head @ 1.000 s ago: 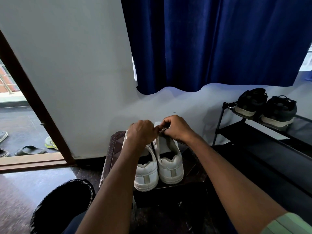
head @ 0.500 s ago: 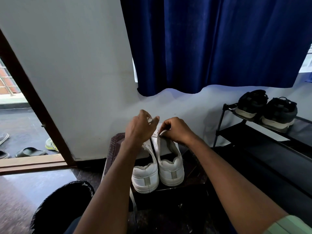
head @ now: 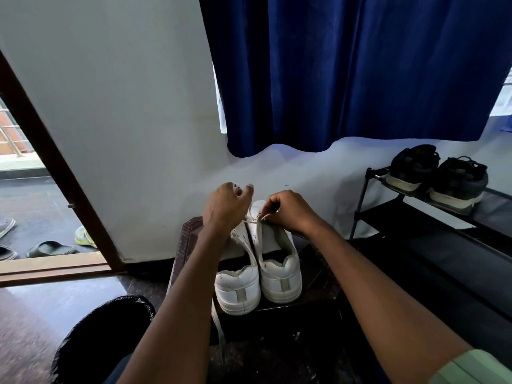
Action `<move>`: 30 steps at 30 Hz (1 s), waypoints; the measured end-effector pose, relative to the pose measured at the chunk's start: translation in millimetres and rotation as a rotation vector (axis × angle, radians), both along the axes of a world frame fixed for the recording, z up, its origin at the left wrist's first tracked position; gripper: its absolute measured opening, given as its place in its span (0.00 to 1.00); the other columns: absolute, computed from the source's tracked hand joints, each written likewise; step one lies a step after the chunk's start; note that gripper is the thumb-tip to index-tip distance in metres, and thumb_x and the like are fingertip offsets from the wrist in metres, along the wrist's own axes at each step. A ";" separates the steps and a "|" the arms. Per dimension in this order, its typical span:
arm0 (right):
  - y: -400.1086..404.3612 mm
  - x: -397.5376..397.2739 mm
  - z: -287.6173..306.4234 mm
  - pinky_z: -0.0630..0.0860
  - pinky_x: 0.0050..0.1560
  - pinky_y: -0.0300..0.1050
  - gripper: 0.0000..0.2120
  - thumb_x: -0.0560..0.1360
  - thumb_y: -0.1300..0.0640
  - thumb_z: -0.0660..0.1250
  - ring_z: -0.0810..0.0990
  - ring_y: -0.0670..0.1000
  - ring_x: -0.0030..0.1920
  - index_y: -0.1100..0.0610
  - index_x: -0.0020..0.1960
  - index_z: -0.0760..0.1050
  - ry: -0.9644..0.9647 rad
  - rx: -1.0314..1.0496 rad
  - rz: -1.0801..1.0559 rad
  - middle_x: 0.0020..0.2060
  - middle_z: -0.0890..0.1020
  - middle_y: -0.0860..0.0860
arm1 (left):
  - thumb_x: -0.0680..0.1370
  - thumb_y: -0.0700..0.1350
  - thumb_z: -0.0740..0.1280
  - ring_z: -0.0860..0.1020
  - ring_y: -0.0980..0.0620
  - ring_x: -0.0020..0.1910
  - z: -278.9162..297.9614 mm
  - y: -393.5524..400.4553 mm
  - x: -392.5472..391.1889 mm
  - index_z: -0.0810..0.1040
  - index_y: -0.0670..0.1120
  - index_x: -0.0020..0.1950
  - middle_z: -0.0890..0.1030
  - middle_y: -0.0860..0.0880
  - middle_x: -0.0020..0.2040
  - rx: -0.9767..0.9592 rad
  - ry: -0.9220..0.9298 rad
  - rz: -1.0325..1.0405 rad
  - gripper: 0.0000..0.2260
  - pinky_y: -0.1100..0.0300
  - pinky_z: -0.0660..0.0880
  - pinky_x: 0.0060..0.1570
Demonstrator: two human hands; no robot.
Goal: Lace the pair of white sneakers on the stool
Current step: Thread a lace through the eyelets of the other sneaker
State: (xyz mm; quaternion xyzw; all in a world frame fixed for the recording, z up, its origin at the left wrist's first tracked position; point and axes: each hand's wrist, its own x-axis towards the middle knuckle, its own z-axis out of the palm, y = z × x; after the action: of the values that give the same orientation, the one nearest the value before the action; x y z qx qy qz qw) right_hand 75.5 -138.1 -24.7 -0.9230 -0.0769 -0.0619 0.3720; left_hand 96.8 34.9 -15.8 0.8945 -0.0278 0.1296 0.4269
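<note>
- Pale wall [head: 124, 106] and a dark blue curtain [head: 360, 70] back a dim corner, with a dark stool [head: 191, 231] standing against the wall.
- Two white sneakers sit side by side on the stool, touching, heels toward the camera: the left sneaker [head: 238, 289] and the right sneaker [head: 281, 275].
- A white lace [head: 250, 221] runs taut across the front of the right sneaker, between the two hands.
- The right hand [head: 291, 210] is curled, its thumb and fingers pinching the lace just over the right sneaker's eyelets.
- The left hand [head: 225, 206] is raised above the left sneaker's front, thumb and forefinger closed on the lace's other end, the remaining fingers loosely curled.
- Another loose lace [head: 217, 325] hangs down over the stool's near edge, below the left sneaker's heel.
- A black lined bin [head: 91, 336] stands on the floor at lower left.
- On the right, a black shoe rack [head: 388, 214] carries a pair of dark sandals [head: 437, 176] on its top shelf.
- Through the open doorway [head: 36, 139] on the left, slippers [head: 50, 248] lie on the outside floor.
</note>
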 end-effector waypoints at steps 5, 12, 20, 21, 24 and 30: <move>1.9 -1.8 0.4 0.83 0.53 0.52 0.05 0.70 0.62 0.77 0.84 0.48 0.46 0.52 0.42 0.85 -0.003 0.009 -0.004 0.41 0.86 0.48 | 0.75 0.63 0.66 0.81 0.39 0.45 -3.6 -1.3 -7.4 0.80 0.44 0.46 0.79 0.44 0.43 0.507 0.111 -0.039 0.21 0.54 0.76 0.41; -0.8 -1.7 0.5 0.83 0.54 0.55 0.05 0.71 0.60 0.77 0.85 0.48 0.46 0.51 0.39 0.85 0.026 0.040 -0.013 0.41 0.87 0.47 | 0.80 0.48 0.66 0.73 0.49 0.34 6.1 -5.9 -7.3 0.77 0.42 0.32 0.77 0.47 0.32 -0.078 0.245 -0.204 0.18 0.57 0.67 0.37; -1.2 -0.1 -0.2 0.83 0.56 0.54 0.04 0.71 0.59 0.79 0.85 0.47 0.47 0.52 0.39 0.86 0.041 0.049 -0.021 0.41 0.88 0.47 | 0.83 0.44 0.64 0.79 0.50 0.33 14.4 1.3 -16.7 0.76 0.41 0.38 0.80 0.44 0.35 -0.548 0.306 -0.195 0.15 0.69 0.69 0.25; -1.3 0.0 -0.6 0.83 0.55 0.54 0.04 0.71 0.58 0.79 0.85 0.47 0.47 0.51 0.39 0.86 0.046 0.059 -0.020 0.41 0.88 0.47 | 0.83 0.44 0.64 0.77 0.50 0.32 13.5 3.0 -13.9 0.78 0.40 0.38 0.80 0.44 0.35 -0.475 0.276 -0.167 0.15 0.68 0.70 0.27; -1.0 -1.1 -0.1 0.83 0.55 0.53 0.04 0.70 0.58 0.79 0.85 0.47 0.46 0.52 0.38 0.87 0.055 0.073 -0.016 0.39 0.88 0.47 | 0.77 0.49 0.66 0.78 0.46 0.34 15.1 12.2 -7.1 0.82 0.41 0.37 0.83 0.44 0.36 -0.076 0.182 -0.047 0.15 0.58 0.75 0.41; -5.5 -3.4 8.0 0.78 0.36 0.37 0.06 0.70 0.66 0.77 0.84 0.45 0.40 0.57 0.44 0.87 0.160 0.228 0.013 0.40 0.88 0.52 | 0.76 0.43 0.67 0.79 0.41 0.53 1.2 31.7 -12.9 0.83 0.46 0.49 0.83 0.44 0.49 0.679 0.129 0.230 0.06 0.48 0.67 0.61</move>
State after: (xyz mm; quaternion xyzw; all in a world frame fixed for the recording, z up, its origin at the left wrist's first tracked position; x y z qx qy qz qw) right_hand 72.1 -143.6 -16.8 -0.8763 -0.0454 0.0058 0.4796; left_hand 83.9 66.6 -14.6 0.9889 0.0587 0.1035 0.0892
